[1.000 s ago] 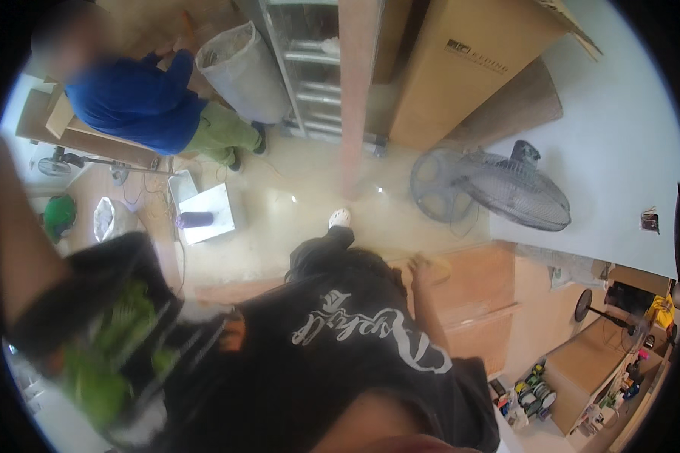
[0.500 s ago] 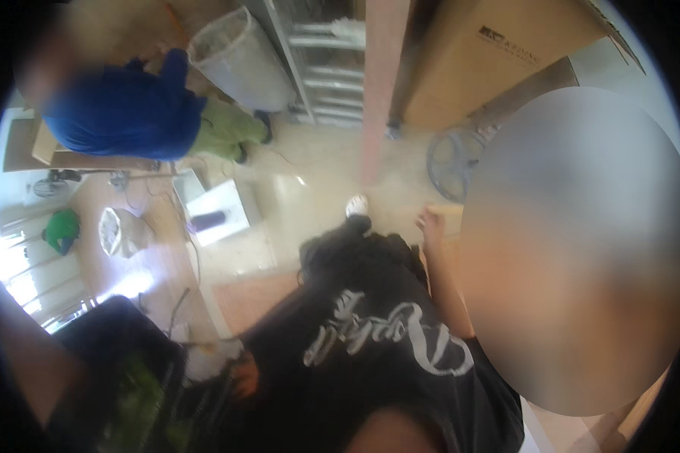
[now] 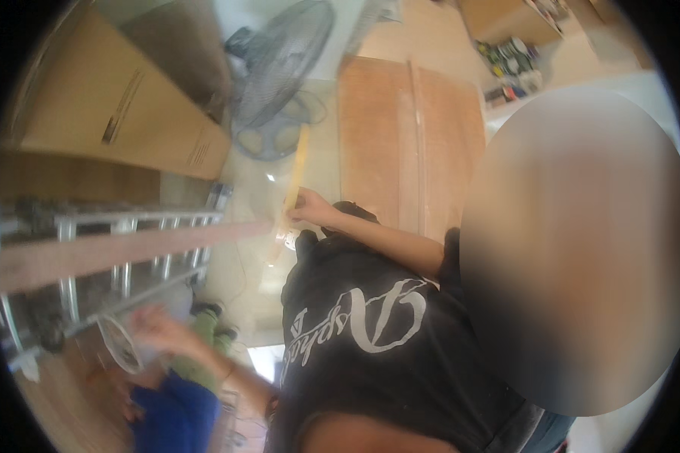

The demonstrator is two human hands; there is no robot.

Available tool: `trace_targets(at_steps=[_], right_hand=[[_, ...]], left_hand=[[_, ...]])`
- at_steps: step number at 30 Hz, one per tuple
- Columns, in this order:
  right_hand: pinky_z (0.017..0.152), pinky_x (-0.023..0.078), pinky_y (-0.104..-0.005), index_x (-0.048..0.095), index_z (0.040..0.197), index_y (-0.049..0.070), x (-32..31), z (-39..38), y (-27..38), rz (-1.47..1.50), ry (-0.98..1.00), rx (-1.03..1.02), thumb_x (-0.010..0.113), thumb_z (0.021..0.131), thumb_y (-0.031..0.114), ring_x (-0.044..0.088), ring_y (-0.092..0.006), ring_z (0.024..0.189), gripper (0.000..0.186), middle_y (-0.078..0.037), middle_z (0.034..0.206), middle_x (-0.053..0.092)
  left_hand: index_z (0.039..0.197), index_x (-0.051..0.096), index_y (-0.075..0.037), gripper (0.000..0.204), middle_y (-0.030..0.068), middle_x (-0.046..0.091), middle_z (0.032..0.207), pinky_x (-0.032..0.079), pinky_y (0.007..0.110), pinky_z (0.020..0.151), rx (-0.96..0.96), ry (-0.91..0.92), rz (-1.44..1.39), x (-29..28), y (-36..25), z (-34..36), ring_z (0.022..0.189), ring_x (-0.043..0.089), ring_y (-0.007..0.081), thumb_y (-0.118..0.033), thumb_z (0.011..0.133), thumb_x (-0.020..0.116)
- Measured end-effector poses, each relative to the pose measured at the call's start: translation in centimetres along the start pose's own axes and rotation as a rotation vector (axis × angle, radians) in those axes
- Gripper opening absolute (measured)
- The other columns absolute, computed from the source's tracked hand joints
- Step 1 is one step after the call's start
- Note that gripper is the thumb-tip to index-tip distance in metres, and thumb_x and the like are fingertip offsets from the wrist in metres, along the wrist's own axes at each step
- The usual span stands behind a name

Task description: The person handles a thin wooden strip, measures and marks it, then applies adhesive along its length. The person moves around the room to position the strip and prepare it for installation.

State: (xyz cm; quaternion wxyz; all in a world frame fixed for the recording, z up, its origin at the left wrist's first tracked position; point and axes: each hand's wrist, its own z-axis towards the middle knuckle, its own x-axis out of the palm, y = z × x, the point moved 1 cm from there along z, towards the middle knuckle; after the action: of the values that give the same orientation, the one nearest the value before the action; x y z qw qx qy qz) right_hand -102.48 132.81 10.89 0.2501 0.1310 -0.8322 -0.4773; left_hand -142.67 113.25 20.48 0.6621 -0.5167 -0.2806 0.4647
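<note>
My right hand (image 3: 310,208) is closed round a narrow yellow strip (image 3: 298,166), which looks like wood and stands out over the pale floor toward the fan's base. My left hand (image 3: 159,330) reaches out to the left, blurred by motion; its fingers look apart, and nothing shows in them. It appears over a whitish bin (image 3: 119,343), beside an aluminium ladder (image 3: 68,291). A long reddish plank (image 3: 128,251) lies across the ladder in this view, with its end close to my right hand. I cannot tell whether the left hand touches anything.
A big cardboard box (image 3: 121,98) stands at the far left, beside a pedestal fan (image 3: 283,60). Reddish-brown wooden panels (image 3: 378,136) lie ahead. Green-and-black tools (image 3: 506,57) are at the far right. A person in a blue top (image 3: 175,415) is at lower left. A blurred patch hides the right.
My view has swung right, bringing the fan and panels into sight; the ladder and co-worker now appear farther left and lower. My left arm has stretched outward. The yellow strip shows in my right hand.
</note>
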Motion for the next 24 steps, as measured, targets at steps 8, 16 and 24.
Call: trace_targets(at_steps=[8,16,24], right_hand=[[0.094,0.050,-0.0349,0.043,0.136,0.001,-6.5,-3.1,6.7,0.221,-0.129,-0.020,0.067,0.092,0.012,0.060,-0.0209,0.111,0.052,-0.016,0.118,0.063],[0.091,0.051,-0.0355,0.045,0.133,0.000,-18.4,-1.1,7.2,-0.044,-0.553,-0.278,0.064,0.092,0.011,0.062,-0.0213,0.105,0.047,-0.012,0.110,0.064],[0.076,0.053,-0.0303,0.064,0.109,-0.002,-34.1,-4.0,13.2,-0.003,-0.542,-0.134,0.065,0.093,0.016,0.065,-0.0154,0.089,0.024,-0.007,0.094,0.067]], left_hand=[[0.122,0.055,0.001,0.043,0.0148,0.064,0.110,0.050,0.032,0.081,0.131,1.259,0.131,30.0,-4.4,-15.5,0.093,0.064,0.0210,-0.037,0.103,0.047],[0.132,0.046,-0.004,0.047,-0.0005,0.046,0.079,0.035,0.025,0.055,-0.583,1.635,-0.016,46.5,-8.3,-23.9,0.064,0.039,0.0075,-0.042,0.105,0.040],[0.125,0.051,-0.001,0.048,0.0138,0.057,0.084,0.045,0.039,0.071,-0.025,1.561,0.011,60.5,-15.2,-32.1,0.078,0.055,0.0271,-0.040,0.106,0.030]])
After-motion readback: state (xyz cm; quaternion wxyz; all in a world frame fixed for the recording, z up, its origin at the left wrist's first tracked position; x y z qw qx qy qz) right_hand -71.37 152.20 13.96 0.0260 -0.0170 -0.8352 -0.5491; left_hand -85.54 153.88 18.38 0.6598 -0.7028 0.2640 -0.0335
